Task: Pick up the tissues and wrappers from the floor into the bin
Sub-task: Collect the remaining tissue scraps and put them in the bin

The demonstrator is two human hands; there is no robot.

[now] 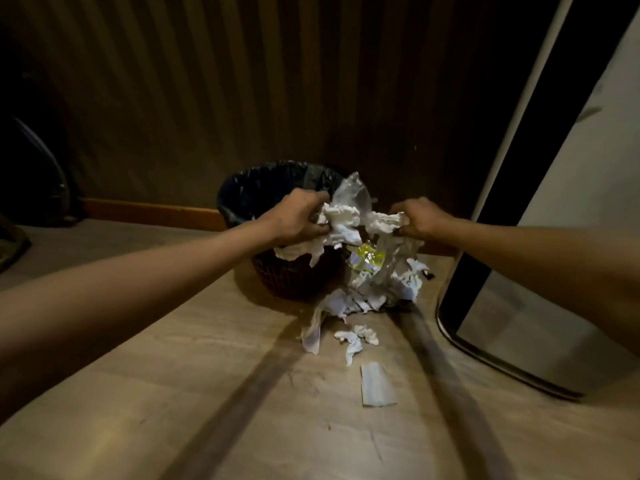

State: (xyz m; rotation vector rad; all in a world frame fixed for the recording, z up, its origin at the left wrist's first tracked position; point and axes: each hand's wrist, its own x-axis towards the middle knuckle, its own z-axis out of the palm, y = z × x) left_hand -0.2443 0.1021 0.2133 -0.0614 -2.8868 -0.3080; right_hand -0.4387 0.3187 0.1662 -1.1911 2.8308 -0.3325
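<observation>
A dark woven bin with a black liner stands on the floor by the wall. My left hand grips a bunch of white tissues at the bin's right rim. My right hand grips another wad of tissue, with a clear plastic wrapper sticking up between the two hands. Below them a yellow-printed wrapper hangs among more tissue. A pile of tissues lies on the floor right of the bin, with loose pieces and a flat wrapper nearer me.
A ribbed wooden wall rises behind the bin, with a skirting board at its foot. A white appliance with a dark edge stands at the right. A dark object sits at the far left. Wood-look floor stretches toward me.
</observation>
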